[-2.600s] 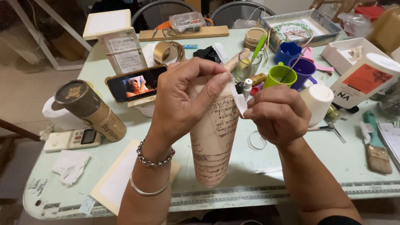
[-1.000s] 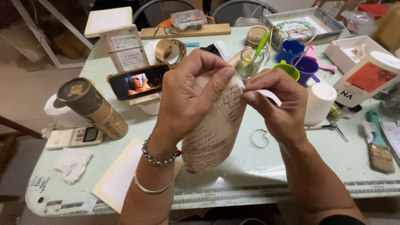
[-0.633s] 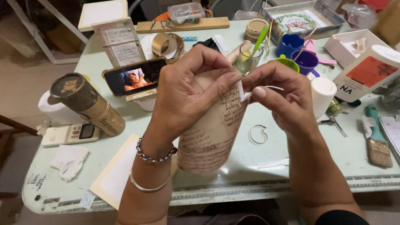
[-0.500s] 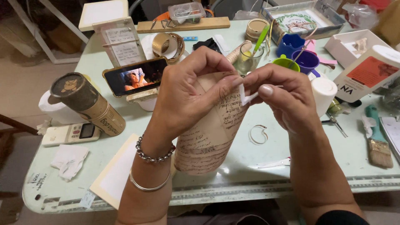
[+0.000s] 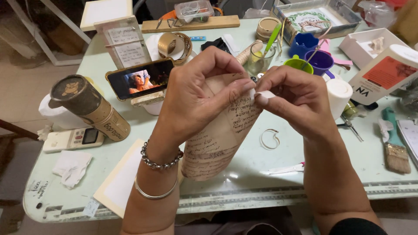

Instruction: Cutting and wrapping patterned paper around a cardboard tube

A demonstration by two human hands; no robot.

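While a brown tube (image 5: 93, 109) lay tilted on the table (image 5: 305, 174) far to the left, with a propped phone (image 5: 140, 78) beside it, your left hand (image 5: 198, 98) curled around a handwritten paper roll (image 5: 220, 135) held above the table's middle. Just right, your right hand (image 5: 294, 98) pinched a small white scrap (image 5: 265, 94) against the roll's upper edge.

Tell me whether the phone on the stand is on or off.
On. The phone lies sideways on its stand, and its screen glows with a coloured picture.
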